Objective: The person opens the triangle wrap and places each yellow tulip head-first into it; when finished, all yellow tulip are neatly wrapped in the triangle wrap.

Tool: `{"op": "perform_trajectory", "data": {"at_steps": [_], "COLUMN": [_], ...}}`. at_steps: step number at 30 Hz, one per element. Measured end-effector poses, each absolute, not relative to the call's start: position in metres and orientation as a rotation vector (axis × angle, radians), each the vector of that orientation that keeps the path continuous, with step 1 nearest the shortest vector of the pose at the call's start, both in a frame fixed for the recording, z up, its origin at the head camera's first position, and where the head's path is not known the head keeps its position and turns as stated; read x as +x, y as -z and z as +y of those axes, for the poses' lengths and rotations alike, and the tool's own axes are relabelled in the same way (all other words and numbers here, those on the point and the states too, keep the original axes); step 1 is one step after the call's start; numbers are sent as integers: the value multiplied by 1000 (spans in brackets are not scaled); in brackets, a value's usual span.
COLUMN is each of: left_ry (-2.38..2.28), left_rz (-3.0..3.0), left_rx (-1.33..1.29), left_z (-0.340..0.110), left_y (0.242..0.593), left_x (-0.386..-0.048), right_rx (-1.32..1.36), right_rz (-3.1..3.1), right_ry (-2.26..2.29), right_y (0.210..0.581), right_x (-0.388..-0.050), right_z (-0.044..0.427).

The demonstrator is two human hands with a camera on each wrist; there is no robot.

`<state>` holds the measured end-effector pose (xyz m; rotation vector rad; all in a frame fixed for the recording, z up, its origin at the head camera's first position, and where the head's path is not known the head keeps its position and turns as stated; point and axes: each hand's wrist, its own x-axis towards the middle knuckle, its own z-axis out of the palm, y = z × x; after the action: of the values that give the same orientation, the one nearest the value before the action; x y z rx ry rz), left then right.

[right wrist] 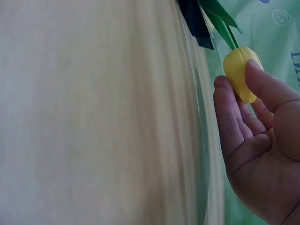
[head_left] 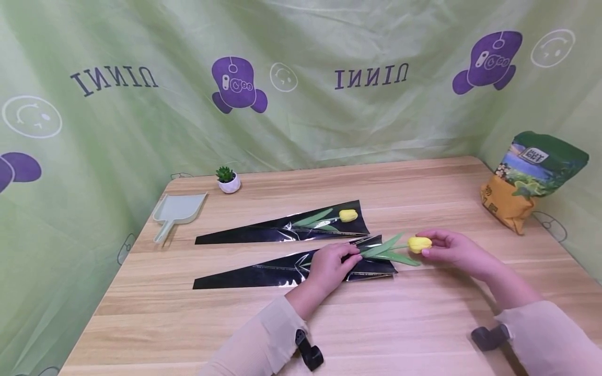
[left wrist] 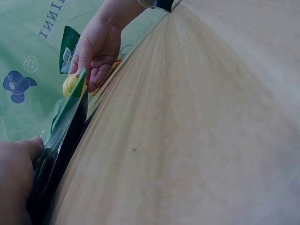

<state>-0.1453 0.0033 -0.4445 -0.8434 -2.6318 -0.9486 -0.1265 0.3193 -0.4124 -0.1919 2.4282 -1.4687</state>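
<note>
A yellow artificial tulip [head_left: 420,244] lies partly inside the nearer black-and-clear flower sleeve [head_left: 263,275]; its bloom and green leaves stick out of the wide right end. My right hand [head_left: 453,251] pinches the bloom between thumb and fingers, as the right wrist view also shows on the tulip bloom [right wrist: 240,72]. Near the sleeve's mouth, my left hand [head_left: 327,267] grips the sleeve, thumb and fingers close to the leaf bases. In the left wrist view, the left thumb rests against the sleeve [left wrist: 54,152]; the other left fingers are mostly hidden.
Behind lies a second black sleeve [head_left: 244,232] with another yellow tulip [head_left: 348,215] fully inside. A pale dustpan [head_left: 178,209] and a small potted succulent [head_left: 229,181] are at the back left. A green-and-orange bag [head_left: 531,175] stands at the right edge of the wooden table [head_left: 400,324].
</note>
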Motion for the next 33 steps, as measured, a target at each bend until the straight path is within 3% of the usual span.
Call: {"op": "perform_trajectory", "data": {"at_steps": [33], "left_ry": [1036], "left_rz": [-2565], "left_rx": [-864], "left_z": [4], "left_y": [444], "left_x": [-146], "right_rx": [-312], "right_rz": [2513], "right_ry": [1246], "right_y": [420], "right_x": [-151], "right_z": [247]}}
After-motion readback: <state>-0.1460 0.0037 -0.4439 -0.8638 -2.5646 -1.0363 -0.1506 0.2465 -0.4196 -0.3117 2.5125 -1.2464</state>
